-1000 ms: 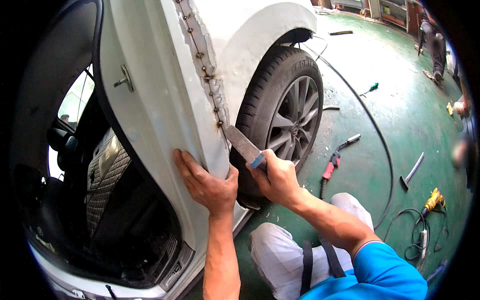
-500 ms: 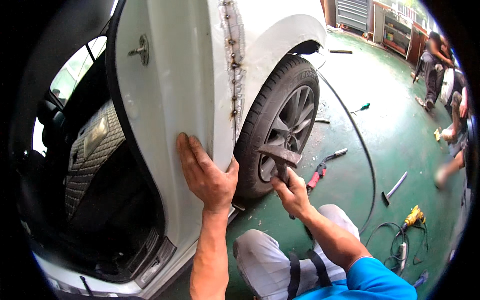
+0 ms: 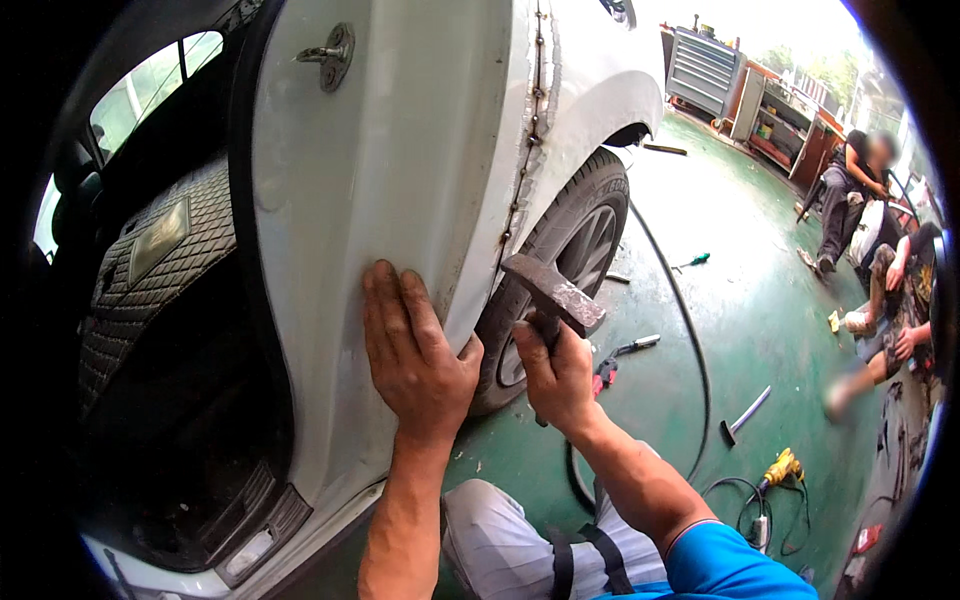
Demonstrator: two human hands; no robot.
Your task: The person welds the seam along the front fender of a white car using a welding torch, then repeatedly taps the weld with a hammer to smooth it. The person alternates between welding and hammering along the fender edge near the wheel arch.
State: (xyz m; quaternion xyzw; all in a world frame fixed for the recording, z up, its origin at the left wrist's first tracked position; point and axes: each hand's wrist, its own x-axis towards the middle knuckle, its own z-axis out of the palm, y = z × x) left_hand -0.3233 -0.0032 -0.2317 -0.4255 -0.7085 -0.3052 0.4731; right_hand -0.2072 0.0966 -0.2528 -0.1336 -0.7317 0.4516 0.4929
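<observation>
My right hand (image 3: 558,375) is wrapped round the handle of a hammer (image 3: 553,292), its dark steel head up and close to the panel edge. Flat against the white door-frame panel (image 3: 400,180) of a car lies my left hand (image 3: 415,350), fingers stretched upward and thumb by the panel's edge. Above the hammer runs a seam of weld spots (image 3: 537,110) down a bare-metal strip, between the door frame and the rear fender (image 3: 600,90). The wheel (image 3: 580,250) sits behind the hammer, partly hidden by it. A metal door striker (image 3: 335,55) sticks out of the panel higher up.
On the green floor lie a welding torch (image 3: 625,355) with a black cable (image 3: 690,320), a second hammer (image 3: 745,415), a yellow power tool (image 3: 783,468) and a green-handled screwdriver (image 3: 692,262). Two people sit at the right. A grey tool cabinet (image 3: 703,72) stands at the back.
The hammer has come up and nearer the panel edge, its head now by the seam's lower end. My left hand stays flat on the panel. The view has shifted.
</observation>
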